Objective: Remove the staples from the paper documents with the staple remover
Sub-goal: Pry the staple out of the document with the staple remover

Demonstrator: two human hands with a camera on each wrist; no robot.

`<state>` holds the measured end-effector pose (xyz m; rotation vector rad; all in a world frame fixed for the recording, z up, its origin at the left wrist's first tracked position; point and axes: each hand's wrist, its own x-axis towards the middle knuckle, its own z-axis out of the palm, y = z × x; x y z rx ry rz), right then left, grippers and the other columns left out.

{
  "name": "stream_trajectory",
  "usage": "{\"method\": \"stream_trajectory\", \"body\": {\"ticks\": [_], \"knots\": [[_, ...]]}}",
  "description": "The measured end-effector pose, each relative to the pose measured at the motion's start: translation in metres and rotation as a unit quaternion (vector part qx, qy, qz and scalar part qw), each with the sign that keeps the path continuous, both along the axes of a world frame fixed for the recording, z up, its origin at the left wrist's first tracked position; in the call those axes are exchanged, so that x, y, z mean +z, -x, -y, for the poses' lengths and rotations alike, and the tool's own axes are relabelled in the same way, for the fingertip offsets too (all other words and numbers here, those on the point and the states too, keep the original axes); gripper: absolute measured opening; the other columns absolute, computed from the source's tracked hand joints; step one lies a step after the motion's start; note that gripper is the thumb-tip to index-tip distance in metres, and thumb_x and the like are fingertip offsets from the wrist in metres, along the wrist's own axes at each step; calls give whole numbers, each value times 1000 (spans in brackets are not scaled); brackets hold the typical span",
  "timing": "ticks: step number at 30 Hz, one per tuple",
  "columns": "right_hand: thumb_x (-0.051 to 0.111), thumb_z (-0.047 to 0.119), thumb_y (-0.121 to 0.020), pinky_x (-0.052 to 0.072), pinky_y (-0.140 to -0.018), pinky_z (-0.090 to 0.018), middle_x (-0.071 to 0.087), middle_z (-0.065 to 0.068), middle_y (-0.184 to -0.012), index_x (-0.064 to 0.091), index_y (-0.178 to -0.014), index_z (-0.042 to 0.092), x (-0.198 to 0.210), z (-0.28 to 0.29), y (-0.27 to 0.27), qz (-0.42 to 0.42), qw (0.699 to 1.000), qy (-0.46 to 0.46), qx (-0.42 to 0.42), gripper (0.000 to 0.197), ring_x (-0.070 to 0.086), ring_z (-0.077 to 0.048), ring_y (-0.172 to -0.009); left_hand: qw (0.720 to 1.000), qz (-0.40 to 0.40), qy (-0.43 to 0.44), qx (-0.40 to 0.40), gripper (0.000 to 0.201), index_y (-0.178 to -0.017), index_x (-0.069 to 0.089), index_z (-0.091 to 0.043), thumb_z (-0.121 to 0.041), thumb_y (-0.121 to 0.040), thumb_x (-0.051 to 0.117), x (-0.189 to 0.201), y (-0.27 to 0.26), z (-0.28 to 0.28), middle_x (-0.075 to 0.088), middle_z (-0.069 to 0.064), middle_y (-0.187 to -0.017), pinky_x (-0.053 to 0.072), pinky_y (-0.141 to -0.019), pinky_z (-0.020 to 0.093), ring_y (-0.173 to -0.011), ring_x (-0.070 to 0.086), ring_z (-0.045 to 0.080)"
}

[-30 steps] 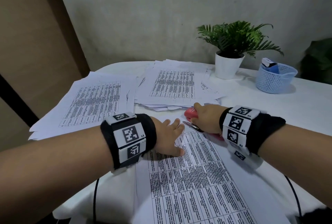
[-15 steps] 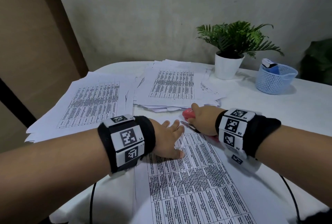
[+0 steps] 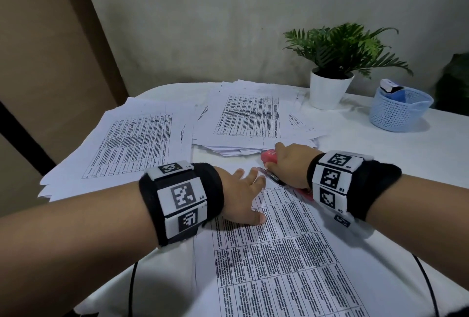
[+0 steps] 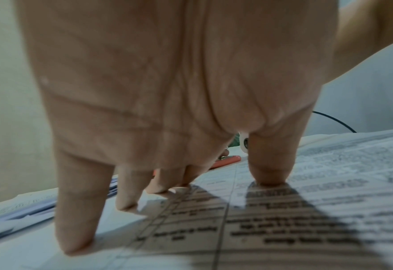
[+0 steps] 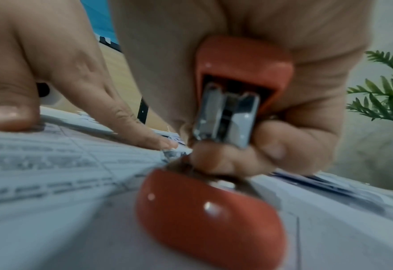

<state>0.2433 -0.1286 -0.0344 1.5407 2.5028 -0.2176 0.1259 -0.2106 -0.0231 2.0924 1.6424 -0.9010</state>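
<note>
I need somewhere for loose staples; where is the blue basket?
In the head view the blue basket stands far right on the table, right of the potted plant.

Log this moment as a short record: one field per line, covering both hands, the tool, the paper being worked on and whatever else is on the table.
left hand: left hand flat, fingers spread, pressing on the front document
right hand: right hand grips the red staple remover
tool position: at the document's top corner, beside the left fingertips; staple itself not visible
corner state: paper edge looks crumpled at the tool
other papers: left stack, rear stack
also on table: potted plant, blue basket
</note>
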Motion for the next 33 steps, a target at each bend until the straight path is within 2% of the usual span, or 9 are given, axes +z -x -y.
{"method": "stream_trajectory", "body": {"ticks": [5,9,12,16,20,27,30,31,33], "knots": [[29,41,-100,41,-90,-33,57,-13,-120,48,-122,6,7,-3,-2,11,1000,4,10,45,55,-27,-107,1000,3,-1,-4,82,-149,-17,-18,-60,-95,28,0,1,-1,-26,1,-156,14,-117,54,-147,-10,22],[27,45,-99,41,-77,-29,58,-10,-95,50,-97,9,8,-9,-4,23,999,14,20,42,53,-22,-83,1000,7,-4,-8,82,-149,-17,-19,-61,-94,28,0,2,-1,-25,1,-156,15,-117,53,-147,-9,21],[28,49,-98,40,-71,-26,55,-5,-85,54,-100,8,7,-12,-5,23,999,18,20,49,53,-20,-79,1000,10,-5,-8,82,-149,-18,-19,-61,-94,28,-1,3,-2,-25,1,-156,14,-117,54,-147,-9,22],[26,54,-97,39,-61,-23,54,-1,-69,57,-89,10,6,-20,-6,21,998,49,16,54,53,-15,-65,1000,14,2,-15,76,-147,-21,-31,-59,-95,27,-1,1,-2,-26,4,-156,15,-114,59,-147,-10,26],[27,53,-97,37,-61,-24,58,-4,-81,59,-100,8,9,-19,-6,30,998,45,23,56,54,-18,-74,1000,12,1,-20,74,-147,-20,-33,-59,-95,27,-3,1,-4,-25,5,-156,16,-114,60,-147,-9,28],[35,51,-96,39,-83,-30,58,-10,-117,45,-123,9,19,-6,-13,15,999,33,7,51,54,-24,-99,999,41,-20,-8,78,-151,-9,-29,-59,-94,35,1,3,-2,-16,4,-159,17,-116,54,-148,1,26],[36,49,-96,38,-82,-30,55,-9,-110,40,-125,10,27,4,-18,3,999,35,2,49,51,-24,-94,993,108,-43,-13,69,-149,15,-21,-51,-94,43,5,12,-1,4,7,-160,29,-112,45,-139,30,26],[36,48,-96,37,-79,-29,53,-7,-104,39,-125,10,29,8,-20,-1,999,43,1,48,49,-22,-91,992,115,-52,-21,67,-149,18,-19,-48,-95,44,9,16,0,7,8,-159,29,-113,44,-138,31,27],[37,46,-97,36,-77,-28,49,-5,-100,40,-124,10,34,17,-22,-10,998,63,-1,46,47,-21,-89,990,106,-86,-28,70,-151,16,-18,-44,-95,48,15,27,3,2,7,-160,21,-117,42,-144,18,26]]}}
